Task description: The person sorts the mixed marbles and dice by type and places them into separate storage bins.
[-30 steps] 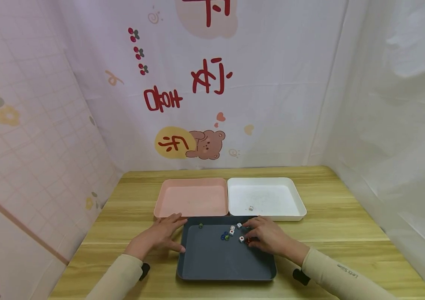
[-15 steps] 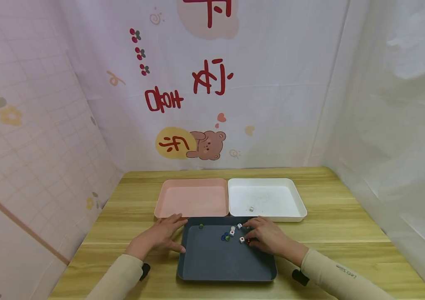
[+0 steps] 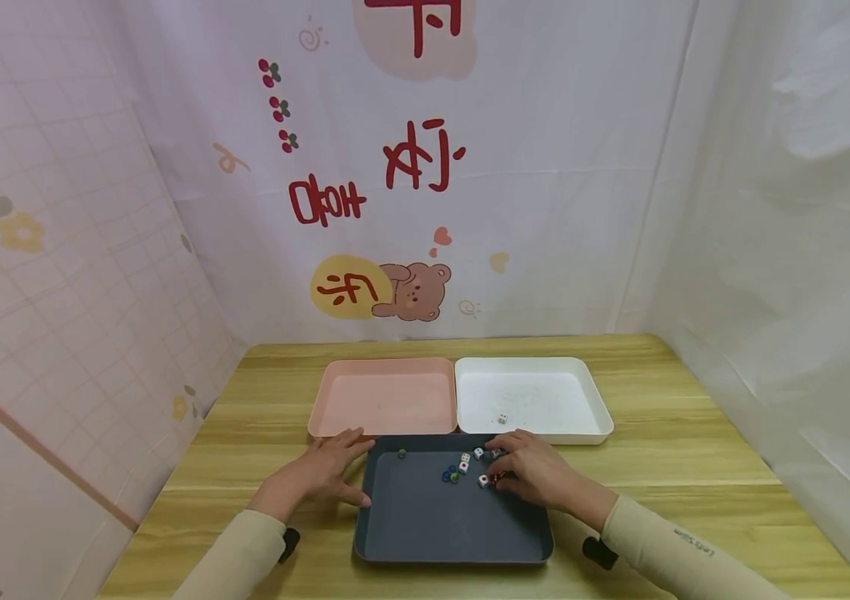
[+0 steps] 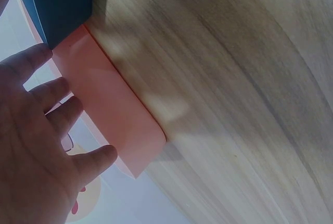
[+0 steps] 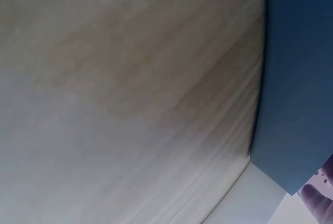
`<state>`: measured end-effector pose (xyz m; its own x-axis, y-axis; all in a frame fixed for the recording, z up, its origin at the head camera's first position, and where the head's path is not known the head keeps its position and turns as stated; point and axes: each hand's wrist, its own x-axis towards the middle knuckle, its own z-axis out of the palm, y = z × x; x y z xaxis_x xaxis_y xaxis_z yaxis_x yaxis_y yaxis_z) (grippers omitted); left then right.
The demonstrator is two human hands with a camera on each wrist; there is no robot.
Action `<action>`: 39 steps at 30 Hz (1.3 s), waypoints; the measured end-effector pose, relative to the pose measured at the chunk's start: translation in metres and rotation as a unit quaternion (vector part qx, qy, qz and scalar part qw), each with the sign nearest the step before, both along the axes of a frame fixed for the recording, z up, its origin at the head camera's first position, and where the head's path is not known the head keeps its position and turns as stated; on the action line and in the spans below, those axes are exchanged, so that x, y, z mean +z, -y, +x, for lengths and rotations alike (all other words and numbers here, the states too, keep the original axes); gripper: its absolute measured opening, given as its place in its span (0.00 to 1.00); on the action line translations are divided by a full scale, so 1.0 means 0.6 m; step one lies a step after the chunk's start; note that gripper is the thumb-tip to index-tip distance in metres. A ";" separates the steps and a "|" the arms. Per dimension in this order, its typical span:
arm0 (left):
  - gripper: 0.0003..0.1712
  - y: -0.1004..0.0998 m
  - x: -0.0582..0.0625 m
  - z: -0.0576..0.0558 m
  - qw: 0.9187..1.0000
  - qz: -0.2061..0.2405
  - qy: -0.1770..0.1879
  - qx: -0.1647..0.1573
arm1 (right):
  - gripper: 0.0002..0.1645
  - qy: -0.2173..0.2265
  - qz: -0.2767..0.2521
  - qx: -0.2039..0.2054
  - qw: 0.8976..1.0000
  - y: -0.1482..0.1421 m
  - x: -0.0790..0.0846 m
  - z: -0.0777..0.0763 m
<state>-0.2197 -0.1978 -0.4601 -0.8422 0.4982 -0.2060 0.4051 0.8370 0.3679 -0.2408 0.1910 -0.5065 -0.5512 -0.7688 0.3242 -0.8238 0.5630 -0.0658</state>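
My left hand (image 3: 323,473) lies at the left rim of the dark grey tray (image 3: 432,533), fingers spread and holding nothing; in the left wrist view its fingers (image 4: 96,164) are straight. Over the tray's right side, my right hand (image 3: 533,471) reaches in with thumb and forefinger apart. Near its thumb are dark red dice (image 3: 497,478), partly hidden. White dice (image 3: 464,463) and another white die (image 3: 483,481) lie left of that hand. Small blue and green rings (image 3: 451,474) sit beside them, and a lone green ring (image 3: 402,453) is at the back left.
Behind the grey tray stand a pink tray (image 3: 387,400) and a white tray (image 3: 545,400), side by side. One white die (image 3: 502,418) lies in the white tray. All stand on a wooden table (image 3: 665,417) with printed cloth behind.
My right forefinger has lifted slightly, so that a die beneath it shows more. My left hand stays at the tray's left rim.
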 end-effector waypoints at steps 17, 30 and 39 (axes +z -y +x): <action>0.55 0.000 0.000 0.003 1.000 0.000 -0.001 0.002 | 0.11 0.002 -0.024 -0.020 1.000 0.003 0.019 -0.007; 0.55 0.002 -0.001 0.000 1.000 0.002 -0.008 -0.012 | 0.11 -0.011 -0.043 -0.049 0.998 -0.011 0.040 -0.024; 0.55 0.001 0.001 0.002 1.000 0.001 -0.004 -0.005 | 0.12 0.008 -0.063 -0.098 0.993 -0.022 0.057 -0.038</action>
